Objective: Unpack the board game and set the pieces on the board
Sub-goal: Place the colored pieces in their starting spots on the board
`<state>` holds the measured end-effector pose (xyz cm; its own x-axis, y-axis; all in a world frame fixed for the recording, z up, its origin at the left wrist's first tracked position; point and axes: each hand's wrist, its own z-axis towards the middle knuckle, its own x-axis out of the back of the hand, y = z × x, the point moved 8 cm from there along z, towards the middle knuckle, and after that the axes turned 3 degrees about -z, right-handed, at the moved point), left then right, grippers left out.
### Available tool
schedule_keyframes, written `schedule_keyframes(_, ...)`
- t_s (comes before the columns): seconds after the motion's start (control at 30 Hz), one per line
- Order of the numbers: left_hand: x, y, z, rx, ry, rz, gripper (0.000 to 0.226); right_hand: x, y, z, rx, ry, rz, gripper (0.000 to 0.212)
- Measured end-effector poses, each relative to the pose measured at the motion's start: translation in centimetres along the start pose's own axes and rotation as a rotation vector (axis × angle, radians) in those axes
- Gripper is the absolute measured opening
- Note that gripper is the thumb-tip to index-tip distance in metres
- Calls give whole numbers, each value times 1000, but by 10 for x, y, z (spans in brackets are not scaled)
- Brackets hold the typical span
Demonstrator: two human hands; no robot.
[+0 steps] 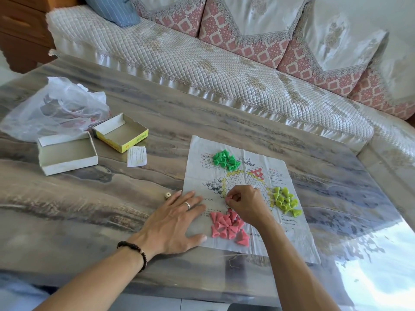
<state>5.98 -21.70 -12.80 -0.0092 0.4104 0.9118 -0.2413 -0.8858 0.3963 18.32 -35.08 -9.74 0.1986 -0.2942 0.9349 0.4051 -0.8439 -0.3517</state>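
A thin paper game board lies flat on the table, printed with a ring of hexagons. Three heaps of cone-shaped pieces lie on it: green pieces at the far side, yellow-green pieces at the right, pink pieces at the near side. My left hand, wearing a ring, lies flat with spread fingers on the board's left edge. My right hand hovers over the printed ring just beyond the pink heap and pinches a small pink piece in its fingertips.
Left of the board lie a small die, a folded paper slip, a yellow box half, a white box half and a crumpled plastic bag. A quilted sofa runs along the table's far edge.
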Motion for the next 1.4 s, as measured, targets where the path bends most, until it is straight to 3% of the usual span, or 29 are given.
schedule_keyframes(0.2, 2, 1, 0, -2, 18, -10, 79, -2, 2, 0, -2, -11, 37, 9)
schedule_keyframes(0.33, 4, 1, 0, -4, 17, -11, 80, 3, 10, -8, -42, -11, 187, 25)
schedule_keyframes(0.57, 3, 1, 0, 8, 6, 21, 83, 11, 28, -34, -57, -26, 188, 4)
schedule_keyframes(0.77, 2, 1, 0, 8, -20, 35, 81, 2, 13, -39, -7, -34, 101, 6)
schedule_keyframes(1.0, -5, -1, -5, 14, -87, 78, 80, 17, 45, -41, -208, 82, 394, 6)
schedule_keyframes(1.23, -3, 0, -7, 20, -69, 70, 80, 25, 33, -33, -149, 137, 190, 11)
schedule_keyframes(1.4, 1, 1, -6, 15, -32, 26, 80, 8, 12, -23, -30, 13, 52, 14)
